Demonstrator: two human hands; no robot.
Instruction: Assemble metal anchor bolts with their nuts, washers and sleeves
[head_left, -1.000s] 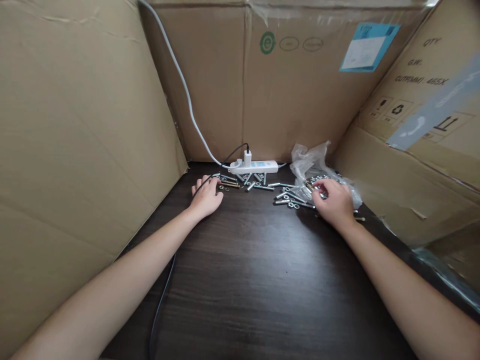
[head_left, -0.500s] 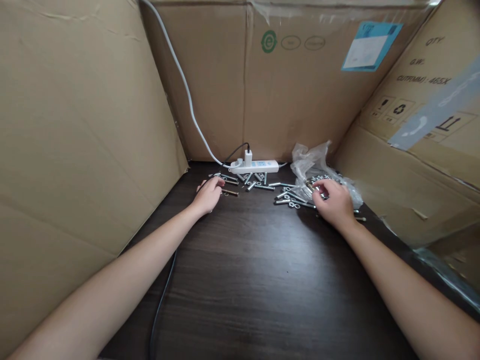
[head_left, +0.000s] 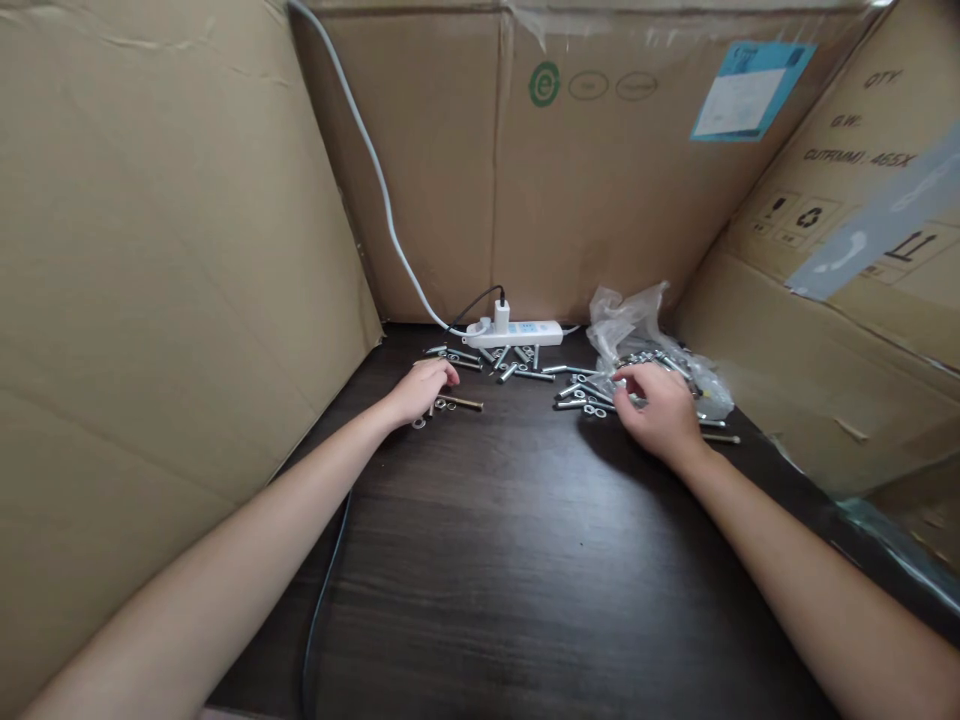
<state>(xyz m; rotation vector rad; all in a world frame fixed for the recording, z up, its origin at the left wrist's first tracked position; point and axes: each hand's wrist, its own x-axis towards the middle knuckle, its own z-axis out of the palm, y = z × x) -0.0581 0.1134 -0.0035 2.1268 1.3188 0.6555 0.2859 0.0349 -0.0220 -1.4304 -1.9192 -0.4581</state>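
Note:
My left hand [head_left: 424, 390] hovers low over the table's left side, its fingers loosely bent and apart, with no held thing showing. Just in front of and below it lie a bronze-coloured bolt [head_left: 461, 403], some nuts and a flat washer [head_left: 418, 423]. On the right, my right hand [head_left: 660, 408] is beside a clear plastic bag [head_left: 626, 318] of metal fasteners. Its thumb and index finger are apart, and nothing is visible between them. Silver bolts [head_left: 574, 392] and several washers [head_left: 595, 411] lie left of these fingertips. Part of the bag's contents is hidden behind this hand.
A white power strip [head_left: 514, 334] with a plugged-in adapter [head_left: 502, 316] stands at the back. More bolts [head_left: 535, 375] lie before it. Cardboard walls [head_left: 435, 180] enclose the dark table [head_left: 510, 560] on three sides. A black cable [head_left: 324, 590] runs along the left.
The bronze-coloured bolt sits slightly nearer, and a washer below my left hand shows more plainly. My right hand has shifted slightly left, its thumb and index finger further apart. The view moved slightly.

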